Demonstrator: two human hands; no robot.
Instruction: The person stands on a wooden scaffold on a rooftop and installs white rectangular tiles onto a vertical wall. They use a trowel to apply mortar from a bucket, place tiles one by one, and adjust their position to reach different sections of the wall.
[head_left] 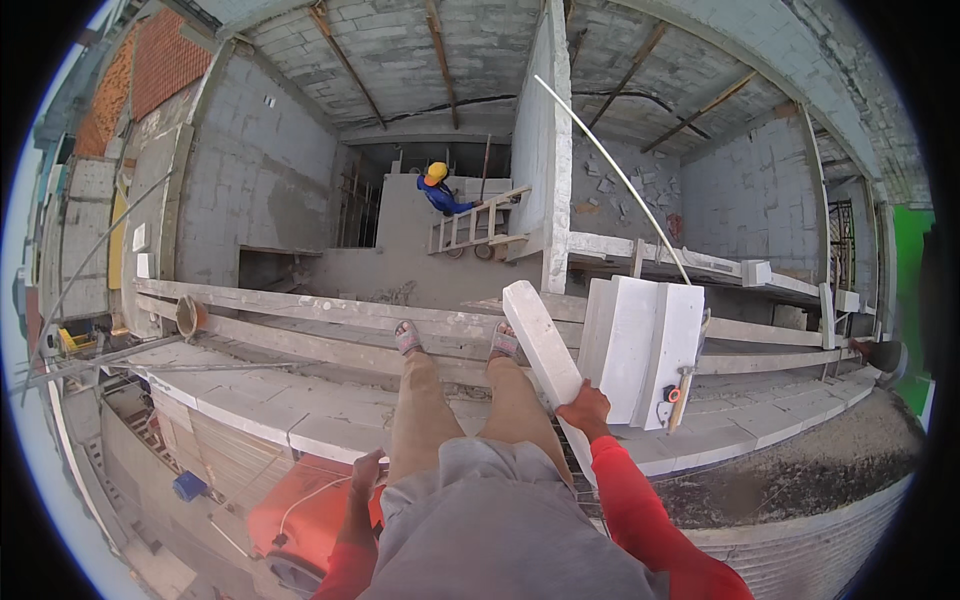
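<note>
My right hand (587,410) is closed on the edge of a long white block (545,340), which slants upward just right of my legs. Several more white blocks (625,350) stand upright together beyond that hand. On their near right side are a wooden-handled tool (683,395), its head unclear, and a small black and orange round item (671,394). My left hand (367,468) hangs low beside my left thigh, its fingers loosely apart and nothing visible in them.
My sandalled feet rest on wooden planks (350,345) along a block wall (240,385). A bucket (190,316) stands left; a white pole (620,180) leans ahead. Below, a person in a yellow helmet (437,175) is beside a wooden ladder-like frame (470,225). An orange-red vehicle-like object (290,505) is lower left.
</note>
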